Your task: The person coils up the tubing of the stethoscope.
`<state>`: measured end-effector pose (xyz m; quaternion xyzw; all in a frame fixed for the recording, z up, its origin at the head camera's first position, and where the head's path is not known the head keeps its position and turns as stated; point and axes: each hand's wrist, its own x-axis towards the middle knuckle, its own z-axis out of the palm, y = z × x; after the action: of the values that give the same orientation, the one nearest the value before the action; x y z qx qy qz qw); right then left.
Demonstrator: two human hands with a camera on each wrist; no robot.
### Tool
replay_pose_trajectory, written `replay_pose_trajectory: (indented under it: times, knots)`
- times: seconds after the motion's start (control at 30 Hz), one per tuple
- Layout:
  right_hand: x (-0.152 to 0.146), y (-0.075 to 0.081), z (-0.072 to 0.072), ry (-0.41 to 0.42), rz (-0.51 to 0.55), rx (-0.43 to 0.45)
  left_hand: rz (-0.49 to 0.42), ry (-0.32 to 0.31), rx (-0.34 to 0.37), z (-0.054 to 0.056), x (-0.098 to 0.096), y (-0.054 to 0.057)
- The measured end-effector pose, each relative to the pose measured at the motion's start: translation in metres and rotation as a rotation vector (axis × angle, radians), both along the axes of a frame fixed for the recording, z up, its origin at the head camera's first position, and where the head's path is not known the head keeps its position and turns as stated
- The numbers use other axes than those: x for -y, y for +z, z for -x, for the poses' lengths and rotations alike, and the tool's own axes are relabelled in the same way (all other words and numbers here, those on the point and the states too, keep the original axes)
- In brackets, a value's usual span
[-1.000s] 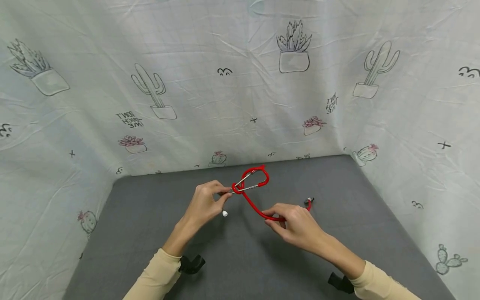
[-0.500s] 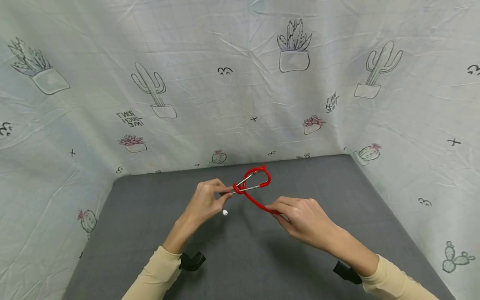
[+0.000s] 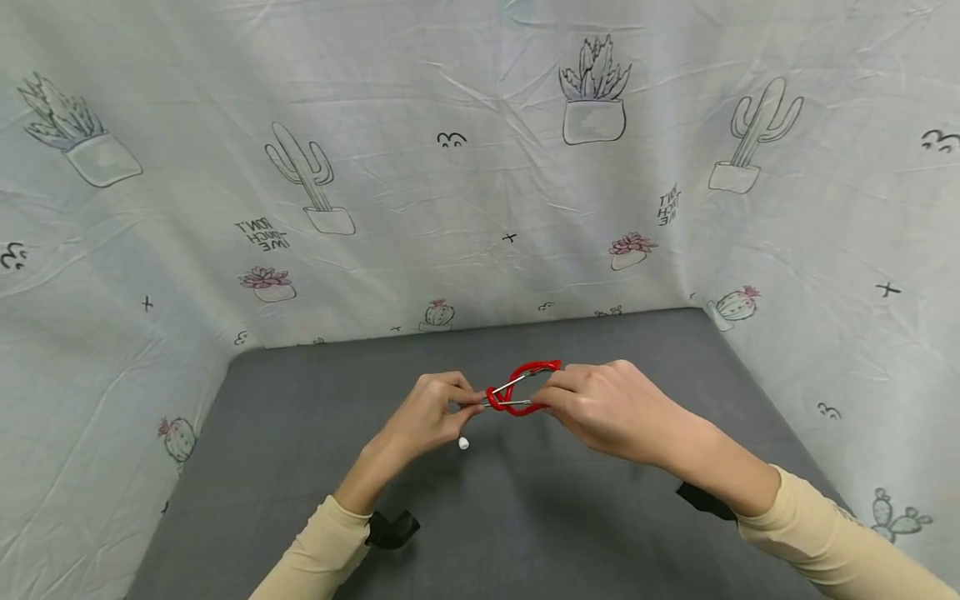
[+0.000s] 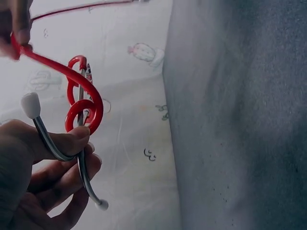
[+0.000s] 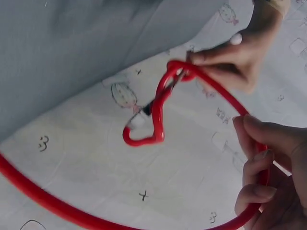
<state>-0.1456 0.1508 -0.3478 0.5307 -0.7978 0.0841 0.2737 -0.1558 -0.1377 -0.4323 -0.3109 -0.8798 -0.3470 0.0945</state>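
Note:
A stethoscope with red tubing point(image 3: 534, 366) is held in the air above the grey table. My left hand point(image 3: 435, 417) pinches its metal ear tubes point(image 4: 82, 167) near the ear tips. One white ear tip point(image 4: 31, 105) sticks out above the thumb, the other below the fingers. Just beyond the fingertips, the tubing point(image 4: 98, 108) loops round the ear tubes. With curled fingers my right hand point(image 5: 271, 167) grips a length of the tubing. In the head view the right hand point(image 3: 615, 408) covers part of the forked end. The chest piece is hidden in the head view.
A grey cloth-covered table point(image 3: 315, 433) lies under both hands. White sheets printed with cacti point(image 3: 480, 183) hang behind it and on both sides. A black strap mount point(image 3: 392, 530) sits at the left wrist, with another black mount point(image 3: 707, 500) at the right.
My right hand has moved left and up towards the loop, still gripping the tubing. The left hand has shifted slightly right and down with the ear tubes. The chest piece has gone from the head view.

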Motion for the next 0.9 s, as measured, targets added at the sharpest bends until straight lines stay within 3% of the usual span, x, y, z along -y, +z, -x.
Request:
replay_pose_trajectory:
  times: [0.37, 0.7, 0.9]
  knots:
    - [0.0, 0.012, 0.036, 0.084, -0.066, 0.162, 0.01, -0.192, -0.076, -0.005, -0.008, -0.002]
    - [-0.003, 0.009, 0.06, 0.099, -0.035, 0.444, -0.044, -0.264, -0.118, -0.012, -0.014, 0.001]
    - [-0.002, 0.005, 0.072, 0.105, -0.026, 0.603, -0.06, -0.267, -0.145, -0.015, -0.015, 0.006]
